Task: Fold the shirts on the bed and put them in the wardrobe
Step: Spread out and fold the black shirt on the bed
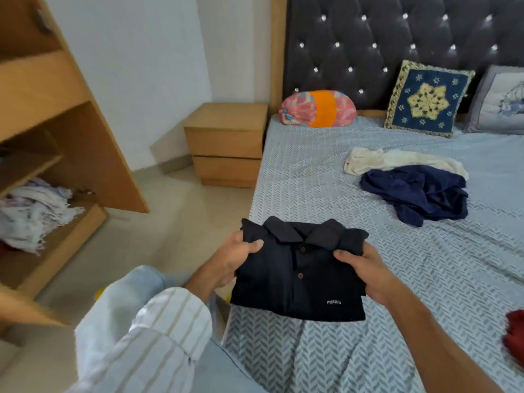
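While the folded black polo shirt with the small white chest logo (297, 276) looks pretty much done, it hasn't made it to the open light-wood wardrobe with shelves (51, 131) on the left yet. It's being held up over the near corner of the bed with the blue-grey herringbone sheet (354, 211), collar facing away. The left hand (229, 259) grips its left edge, thumb curled over the top of the fabric and fingers tucked underneath. The right hand (365, 272) does the same on the right edge, thumb on top, the rest wrapped under, so both are closed on the shirt.

So I'd say fold number one is finished and the carry is what's next.

Plenty left though. A crumpled navy-blue shirt (416, 194) is lying in a heap further up the bed, with a rumpled cream-white garment (397, 163) touching it just behind. There's also a dark red bit of cloth (514, 333) at the right edge, mostly cut off, so I can't tell what it is. One wardrobe shelf already holds a messy pile of pale clothes (34, 214), none of it clearly folded shirts.
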